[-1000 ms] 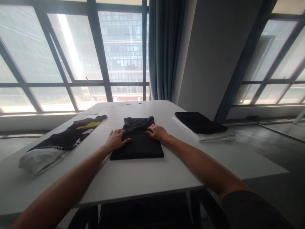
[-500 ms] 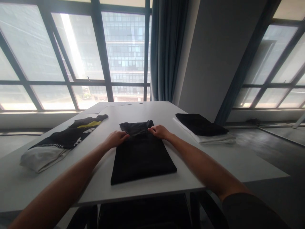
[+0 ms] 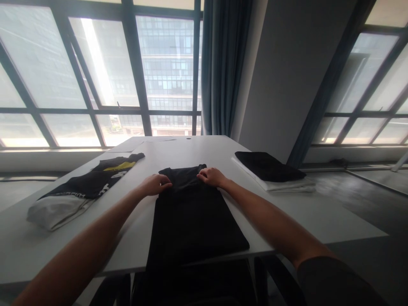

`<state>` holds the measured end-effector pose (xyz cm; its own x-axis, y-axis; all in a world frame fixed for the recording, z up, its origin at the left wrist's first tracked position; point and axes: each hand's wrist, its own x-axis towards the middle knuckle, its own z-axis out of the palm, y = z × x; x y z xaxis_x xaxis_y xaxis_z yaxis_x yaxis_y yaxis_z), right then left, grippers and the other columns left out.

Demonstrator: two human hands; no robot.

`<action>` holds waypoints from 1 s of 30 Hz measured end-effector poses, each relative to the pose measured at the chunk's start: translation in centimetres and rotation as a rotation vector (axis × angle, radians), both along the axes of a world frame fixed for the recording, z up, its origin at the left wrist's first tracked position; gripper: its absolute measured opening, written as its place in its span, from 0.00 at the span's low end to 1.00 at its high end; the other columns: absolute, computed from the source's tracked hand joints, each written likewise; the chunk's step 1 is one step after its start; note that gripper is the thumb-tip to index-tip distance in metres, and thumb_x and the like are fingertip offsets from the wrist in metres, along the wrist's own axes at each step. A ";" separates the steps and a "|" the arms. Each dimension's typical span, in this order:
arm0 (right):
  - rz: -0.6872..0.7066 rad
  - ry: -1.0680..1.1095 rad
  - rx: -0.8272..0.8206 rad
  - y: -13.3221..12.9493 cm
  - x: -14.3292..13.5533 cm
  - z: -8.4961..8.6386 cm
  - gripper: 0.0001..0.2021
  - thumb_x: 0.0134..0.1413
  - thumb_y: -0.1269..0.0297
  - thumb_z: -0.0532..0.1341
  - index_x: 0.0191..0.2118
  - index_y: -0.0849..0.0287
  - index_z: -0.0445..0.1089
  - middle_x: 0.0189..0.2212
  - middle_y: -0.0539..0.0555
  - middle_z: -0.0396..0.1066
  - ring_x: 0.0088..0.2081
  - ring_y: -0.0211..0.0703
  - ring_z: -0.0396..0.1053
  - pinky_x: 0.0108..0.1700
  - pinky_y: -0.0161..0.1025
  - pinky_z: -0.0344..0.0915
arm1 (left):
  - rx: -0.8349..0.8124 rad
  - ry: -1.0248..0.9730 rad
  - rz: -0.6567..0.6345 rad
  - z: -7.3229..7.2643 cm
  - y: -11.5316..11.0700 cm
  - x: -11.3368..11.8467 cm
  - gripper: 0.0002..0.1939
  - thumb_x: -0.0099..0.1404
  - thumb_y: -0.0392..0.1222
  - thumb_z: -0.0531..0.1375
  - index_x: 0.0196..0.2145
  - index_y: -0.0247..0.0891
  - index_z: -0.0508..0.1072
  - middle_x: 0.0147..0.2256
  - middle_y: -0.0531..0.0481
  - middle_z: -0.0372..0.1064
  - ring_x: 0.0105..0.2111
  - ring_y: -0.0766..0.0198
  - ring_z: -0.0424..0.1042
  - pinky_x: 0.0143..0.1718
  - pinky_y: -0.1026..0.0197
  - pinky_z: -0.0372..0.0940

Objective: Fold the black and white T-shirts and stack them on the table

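Observation:
A black garment [image 3: 194, 221] lies lengthwise on the white table [image 3: 134, 250], its lower end reaching over the front edge. My left hand [image 3: 157, 184] pinches the left side of the garment near its far end, thumb and fingers together. On the opposite side, my right hand [image 3: 211, 176] grips the cloth close to the far right corner with curled fingers. Between the hands the fabric is slightly wrinkled. The outline of the lower end blends into the dark area below the table edge.
On the left lies a black, yellow and grey garment [image 3: 86, 182]. A folded black cloth [image 3: 269, 165] rests on folded white cloth [image 3: 287, 186] at the right. Dark chair parts [image 3: 280, 276] show below the front edge. Windows and a curtain [image 3: 219, 68] stand behind.
The garment's near end has come down toward me and now extends past the table's front edge, making the garment look longer. Both hands have barely moved.

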<state>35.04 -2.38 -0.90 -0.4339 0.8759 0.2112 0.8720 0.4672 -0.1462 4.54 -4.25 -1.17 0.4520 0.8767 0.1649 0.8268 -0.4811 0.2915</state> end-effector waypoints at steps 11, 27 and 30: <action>0.070 -0.011 0.013 1.4 -0.8 -2.1 0.25 0.59 0.70 0.55 0.62 0.51 0.67 0.61 0.53 0.66 0.57 0.49 0.66 0.59 0.44 0.62 | 0.074 0.089 0.390 -3.1 2.5 -1.0 0.29 0.69 0.56 0.48 0.60 0.39 0.67 0.59 0.40 0.67 0.60 0.45 0.63 0.57 0.44 0.60; 0.088 0.216 0.193 1.4 -1.2 -1.5 0.29 0.49 0.75 0.56 0.60 0.61 0.68 0.61 0.56 0.65 0.54 0.47 0.68 0.59 0.41 0.62 | 0.333 -0.067 0.271 -3.3 3.7 -1.4 0.27 0.72 0.47 0.46 0.65 0.41 0.63 0.66 0.49 0.56 0.66 0.55 0.55 0.64 0.51 0.55; 0.010 0.247 0.271 0.7 -1.0 -0.9 0.26 0.50 0.76 0.54 0.56 0.61 0.72 0.57 0.55 0.70 0.54 0.45 0.69 0.59 0.38 0.62 | 0.326 -0.065 0.248 -3.3 3.7 -1.3 0.29 0.72 0.50 0.46 0.67 0.38 0.59 0.69 0.47 0.49 0.68 0.55 0.51 0.66 0.49 0.52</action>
<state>34.03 -1.68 -1.76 -0.3492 0.7696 0.5345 0.8208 0.5264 -0.2217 3.20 -0.57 -4.44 0.2134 0.8546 0.4734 0.9140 -0.3457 0.2121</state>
